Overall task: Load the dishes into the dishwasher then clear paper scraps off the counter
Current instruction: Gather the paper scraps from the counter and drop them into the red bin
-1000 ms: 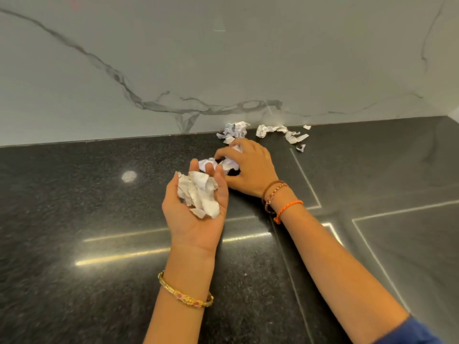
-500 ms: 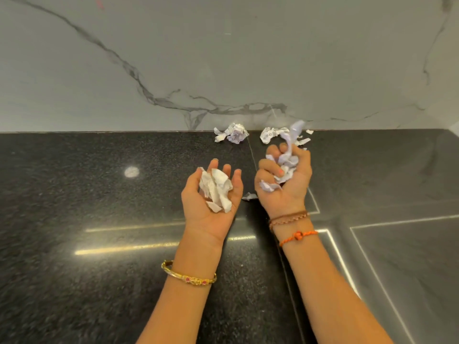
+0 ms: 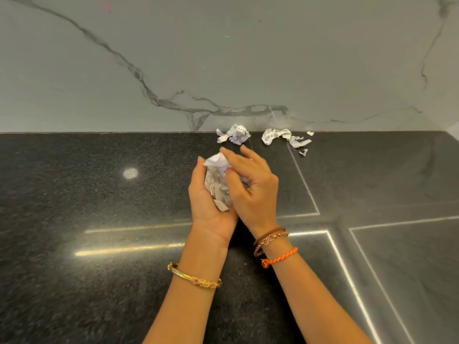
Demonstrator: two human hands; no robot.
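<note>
My left hand [image 3: 203,202] is palm up above the black counter [image 3: 99,194], its fingers cupped round a pile of white paper scraps [image 3: 217,180]. My right hand [image 3: 253,189] lies palm down over that pile with fingers stretched out, thumb touching the paper. More scraps lie on the counter by the wall: a crumpled ball [image 3: 236,136], a torn printed strip [image 3: 283,137] and a small bit [image 3: 303,152]. No dishes or dishwasher are in view.
A grey marble backsplash [image 3: 223,58] rises straight behind the counter. The glossy counter top reflects ceiling lights and lines. A side wall meets the counter at the far right [image 3: 453,130].
My right hand, which held its own bunch of scraps half a second ago, has turned over and come down onto my left palm. The scraps are now in one pile.
</note>
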